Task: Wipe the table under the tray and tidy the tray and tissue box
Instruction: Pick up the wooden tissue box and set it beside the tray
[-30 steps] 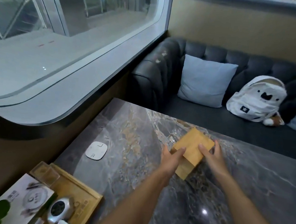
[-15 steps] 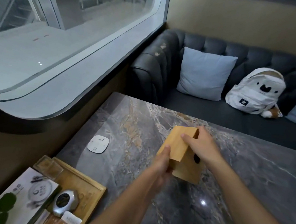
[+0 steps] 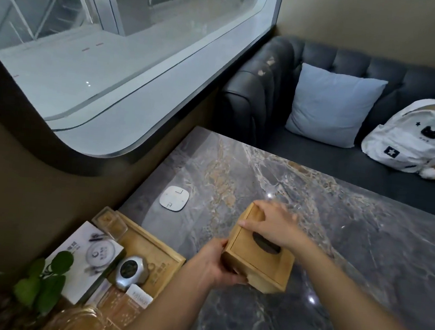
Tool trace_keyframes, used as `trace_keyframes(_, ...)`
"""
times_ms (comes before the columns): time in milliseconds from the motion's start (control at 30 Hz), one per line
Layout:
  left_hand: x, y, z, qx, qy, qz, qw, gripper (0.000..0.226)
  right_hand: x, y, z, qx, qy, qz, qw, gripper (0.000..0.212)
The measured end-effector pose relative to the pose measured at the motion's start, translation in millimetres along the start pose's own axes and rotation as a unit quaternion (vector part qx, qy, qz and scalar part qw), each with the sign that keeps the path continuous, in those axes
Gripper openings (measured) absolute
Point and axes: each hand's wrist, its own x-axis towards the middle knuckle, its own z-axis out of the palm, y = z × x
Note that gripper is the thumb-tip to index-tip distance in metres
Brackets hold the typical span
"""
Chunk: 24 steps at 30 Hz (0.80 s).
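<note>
- Tissue box (image 3: pixel 258 256) sits slot-up, low over the table (image 3: pixel 361 258), just right of the tray (image 3: pixel 155 249).
- Left hand (image 3: pixel 212 265) fingers clamp its near corner; right hand (image 3: pixel 274 226) fingers grip the top.
- Set it down flat, squared alongside the tray.

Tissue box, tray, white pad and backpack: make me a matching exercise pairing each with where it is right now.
Things:
1. tissue box
2. tray
3. white pad
4. backpack

Places:
A. on the sofa, right of the blue cushion
B. flat on the table, alone near the window side
C. held between both hands
D. at the table's near left corner, with small items in it

Pairs: 1-C, 2-D, 3-B, 4-A

The left hand grips the box's near end; the right hand rests on its top.
</note>
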Motion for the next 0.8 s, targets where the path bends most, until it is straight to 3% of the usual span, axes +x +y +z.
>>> trace_keyframes(267, 3.1, -2.4, -6.0, -0.044, 0.019, 0.011, 0.999, 0.034, -1.8, -0.5, 14.1, -0.034, 0.003, -0.021, 0.999, 0.068)
trace_keyframes(400, -5.7, -9.2, -8.4, 0.014, 0.043, 0.052, 0.998, 0.030, -6.2, 17.3, 7.0, 0.156, 0.054, -0.016, 0.986, 0.058)
trace_keyframes(467, -11.3, -17.4, -17.3, 0.134, 0.109, 0.129, 0.976, 0.026, -12.2, 31.0, 7.8, 0.267, 0.137, 0.015, 0.954, 0.052)
trace_keyframes(567, -9.9, -29.4, -28.0, 0.272, 0.221, 0.342, 0.872, 0.031, -22.9, 51.1, 21.6, 0.393, 0.226, 0.094, 0.886, 0.050)
trace_keyframes(633, -8.2, -33.0, -27.9, 0.309, 0.245, 0.401, 0.827, 0.038, -30.7, 58.0, 35.5, 0.495, 0.227, 0.127, 0.829, 0.049)
trace_keyframes(733, 0.2, -37.2, -29.2, 0.293, 0.223, 0.383, 0.847, 0.053, -42.7, 58.4, 55.2, 0.615, 0.189, 0.120, 0.756, 0.048)
trace_keyframes(800, 4.2, -40.2, -28.2, 0.265, 0.173, 0.345, 0.884, 0.057, -49.5, 56.4, 65.2, 0.654, 0.142, 0.100, 0.736, 0.054)
